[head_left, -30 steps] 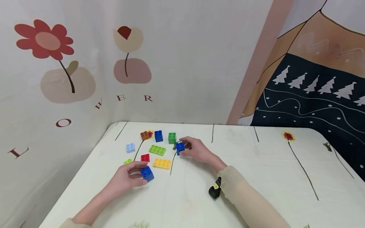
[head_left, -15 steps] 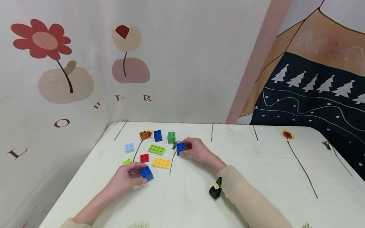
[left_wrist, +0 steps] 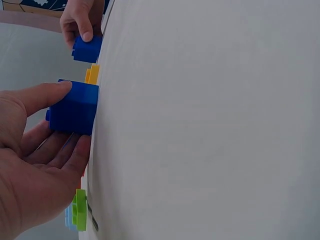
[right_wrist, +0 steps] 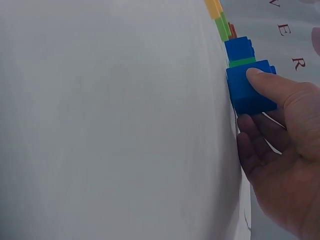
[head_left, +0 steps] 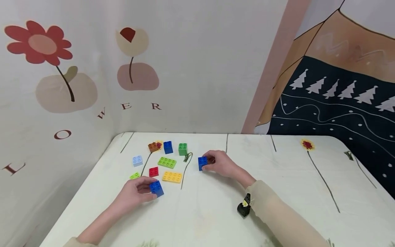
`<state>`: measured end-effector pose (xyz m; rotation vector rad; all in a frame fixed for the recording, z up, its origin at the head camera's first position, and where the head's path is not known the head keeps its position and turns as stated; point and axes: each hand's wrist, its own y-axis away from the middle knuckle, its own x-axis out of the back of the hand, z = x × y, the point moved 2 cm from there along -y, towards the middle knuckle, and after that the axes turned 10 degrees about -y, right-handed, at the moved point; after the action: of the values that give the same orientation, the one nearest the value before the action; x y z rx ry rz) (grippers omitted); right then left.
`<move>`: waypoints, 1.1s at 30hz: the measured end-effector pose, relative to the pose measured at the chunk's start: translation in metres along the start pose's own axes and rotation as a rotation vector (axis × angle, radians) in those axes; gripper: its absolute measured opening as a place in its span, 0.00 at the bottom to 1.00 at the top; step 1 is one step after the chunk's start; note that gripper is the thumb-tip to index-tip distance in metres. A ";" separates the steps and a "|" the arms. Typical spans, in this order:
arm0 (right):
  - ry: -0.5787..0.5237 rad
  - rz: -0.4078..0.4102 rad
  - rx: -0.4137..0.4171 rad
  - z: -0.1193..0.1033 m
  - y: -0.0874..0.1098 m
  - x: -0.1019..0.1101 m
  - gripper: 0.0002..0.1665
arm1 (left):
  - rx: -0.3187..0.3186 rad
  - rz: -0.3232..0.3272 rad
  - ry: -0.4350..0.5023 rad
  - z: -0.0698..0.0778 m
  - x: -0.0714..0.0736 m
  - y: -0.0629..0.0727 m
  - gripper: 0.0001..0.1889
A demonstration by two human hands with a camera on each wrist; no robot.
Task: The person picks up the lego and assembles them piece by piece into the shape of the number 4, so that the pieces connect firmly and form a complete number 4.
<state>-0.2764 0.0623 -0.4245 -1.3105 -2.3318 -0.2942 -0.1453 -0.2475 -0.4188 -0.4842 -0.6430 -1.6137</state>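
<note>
My left hand (head_left: pixel 131 194) pinches a blue building block (head_left: pixel 156 188) between thumb and fingers at the near side of the block group. In the left wrist view the thumb lies along the top of this blue block (left_wrist: pixel 75 107). Farther back and to the right, my right hand (head_left: pixel 222 164) holds a second blue building block (head_left: pixel 202 163), thumb on its near side. The right wrist view shows that block (right_wrist: pixel 250 87) gripped at the table surface. Just beyond the left hand lie a red block (head_left: pixel 153 172) and a yellow block (head_left: pixel 172 177).
Behind lie a lime block (head_left: pixel 167 162), a green block (head_left: pixel 182 149), another blue block (head_left: pixel 168 147), a brown block (head_left: pixel 152 147) and a light blue block (head_left: pixel 137 161). A small lime block (head_left: pixel 134 175) is partly hidden by the left hand. Curtained walls border the table (head_left: pixel 277 171).
My right hand has slid its blue block to the right, away from the green block. The left hand stays with its block in nearly the same place. The head view has turned slightly right.
</note>
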 end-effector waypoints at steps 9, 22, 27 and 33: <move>0.000 0.027 -0.034 0.013 0.019 0.021 0.22 | 0.018 0.005 -0.032 0.003 -0.002 0.000 0.24; -0.013 0.085 -0.025 0.031 0.040 0.044 0.23 | -0.052 -0.039 -0.033 0.014 -0.008 -0.011 0.23; -0.022 0.096 -0.033 0.035 0.045 0.050 0.23 | -0.059 -0.065 -0.022 0.026 -0.015 -0.014 0.22; -0.022 0.094 -0.035 0.037 0.049 0.053 0.22 | -0.090 -0.067 0.003 0.039 -0.023 -0.023 0.21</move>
<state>-0.2691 0.1426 -0.4331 -1.4423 -2.2840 -0.2927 -0.1668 -0.2030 -0.4077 -0.5309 -0.5922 -1.7121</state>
